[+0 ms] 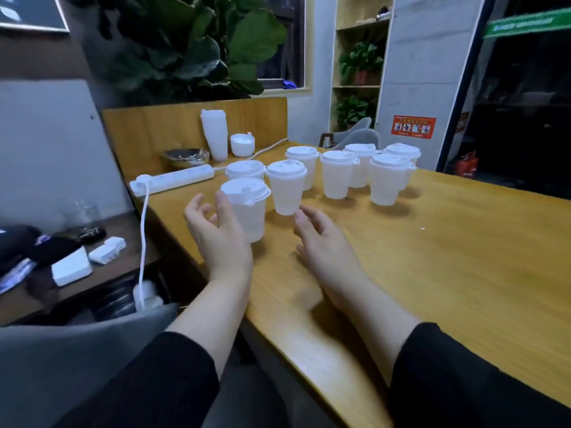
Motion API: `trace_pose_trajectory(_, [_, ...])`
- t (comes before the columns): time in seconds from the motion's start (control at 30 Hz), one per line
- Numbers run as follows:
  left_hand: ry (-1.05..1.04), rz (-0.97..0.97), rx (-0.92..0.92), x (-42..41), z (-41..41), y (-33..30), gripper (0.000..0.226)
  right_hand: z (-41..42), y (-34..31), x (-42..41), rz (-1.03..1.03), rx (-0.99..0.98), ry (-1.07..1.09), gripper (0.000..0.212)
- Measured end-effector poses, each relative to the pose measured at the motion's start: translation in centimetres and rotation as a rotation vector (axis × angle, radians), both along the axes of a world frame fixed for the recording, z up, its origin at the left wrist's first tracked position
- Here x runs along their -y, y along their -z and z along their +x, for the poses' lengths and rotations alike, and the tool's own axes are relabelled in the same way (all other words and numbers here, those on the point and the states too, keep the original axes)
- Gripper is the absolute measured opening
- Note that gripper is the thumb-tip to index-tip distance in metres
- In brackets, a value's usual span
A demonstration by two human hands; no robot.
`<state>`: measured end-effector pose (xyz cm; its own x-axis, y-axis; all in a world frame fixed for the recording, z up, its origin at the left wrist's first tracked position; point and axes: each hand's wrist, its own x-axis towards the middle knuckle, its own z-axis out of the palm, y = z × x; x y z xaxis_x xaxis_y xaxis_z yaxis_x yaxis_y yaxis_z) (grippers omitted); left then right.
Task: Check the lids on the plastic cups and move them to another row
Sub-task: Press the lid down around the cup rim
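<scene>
From the head camera, eight translucent white plastic cups (336,176) with white snap-on lids (245,187) stand upright in two loose rows on the wooden table (463,242). The nearest cup (251,216) stands just beside the left hand (221,236), whose fingers are loosely spread, grasping nothing. The right hand (324,242) hovers relaxed, also empty.

eight lidded cups (245,208), two hands (221,239), one power strip (173,180)
</scene>
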<state>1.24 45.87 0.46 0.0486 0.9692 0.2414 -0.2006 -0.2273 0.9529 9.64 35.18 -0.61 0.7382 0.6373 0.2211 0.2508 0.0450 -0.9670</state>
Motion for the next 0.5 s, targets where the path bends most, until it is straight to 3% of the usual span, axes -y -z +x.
trace_pose_trajectory(0.2, [0.335, -0.237, 0.039, -3.5, 0.7, 0.6, 0.058, -0.9, -0.2, -5.2, -0.057, 0.091, -0.063, 0.058])
trace_pose_trajectory(0.37, [0.442, -0.221, -0.022, -2.7, -0.1, -0.4, 0.051, -1.0, 0.2, -5.6, 0.010, 0.154, -0.067, 0.045])
trace_pose_trajectory(0.5, [0.449, -0.163, -0.093, 0.3, -0.1, -0.7, 0.038, -0.7, 0.6, -2.6, -0.039, 0.198, 0.064, 0.059])
